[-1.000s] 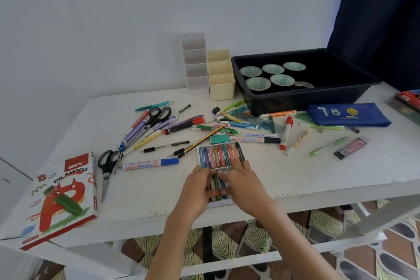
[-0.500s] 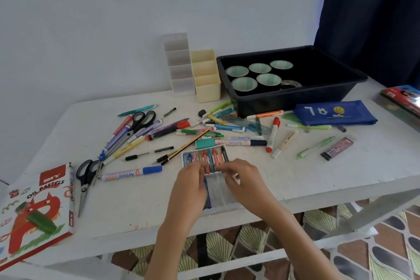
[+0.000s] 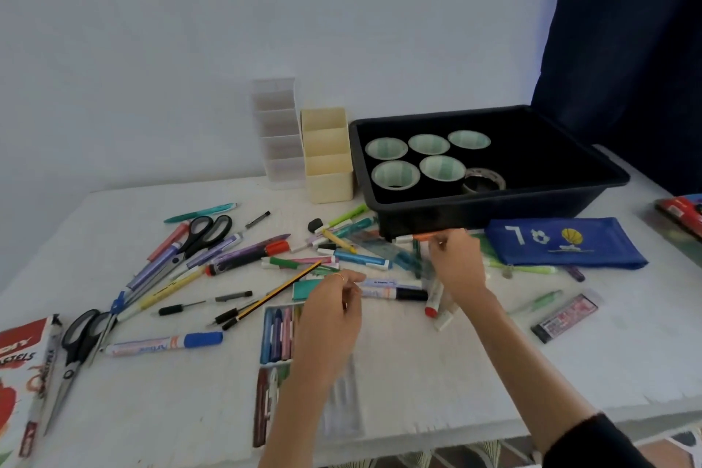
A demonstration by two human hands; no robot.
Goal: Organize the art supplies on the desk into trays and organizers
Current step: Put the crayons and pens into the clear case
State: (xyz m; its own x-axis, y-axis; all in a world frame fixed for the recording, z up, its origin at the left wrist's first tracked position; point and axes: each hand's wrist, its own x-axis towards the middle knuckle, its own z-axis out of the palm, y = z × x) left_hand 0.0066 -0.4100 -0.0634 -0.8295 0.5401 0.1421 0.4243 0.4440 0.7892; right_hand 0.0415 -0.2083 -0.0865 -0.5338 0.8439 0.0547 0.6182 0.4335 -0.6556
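An open tray of oil pastels [image 3: 277,331] lies on the white desk [image 3: 456,372] near the front edge. My left hand [image 3: 330,319] hovers over its right half with fingers loosely curled and nothing visible in them. My right hand [image 3: 456,262] reaches into the heap of pens and markers [image 3: 353,258]. Its blurred fingertips are at an orange pen [image 3: 416,237] beside the black tray [image 3: 494,201]; the grip is unclear. A cream organizer [image 3: 328,171] and a clear organizer [image 3: 281,141] stand behind the heap.
Several tape rolls [image 3: 437,144] sit in the black tray. A blue pouch [image 3: 562,243] lies right of my right hand, with a lead case [image 3: 566,317] nearer me. Two scissors [image 3: 205,232] [image 3: 76,346] and the oil pastels box [image 3: 22,384] lie at the left.
Both hands have left the pastel tray. My right hand moved away and to the right into the pen heap by the black tray. My left hand rose above the pastels.
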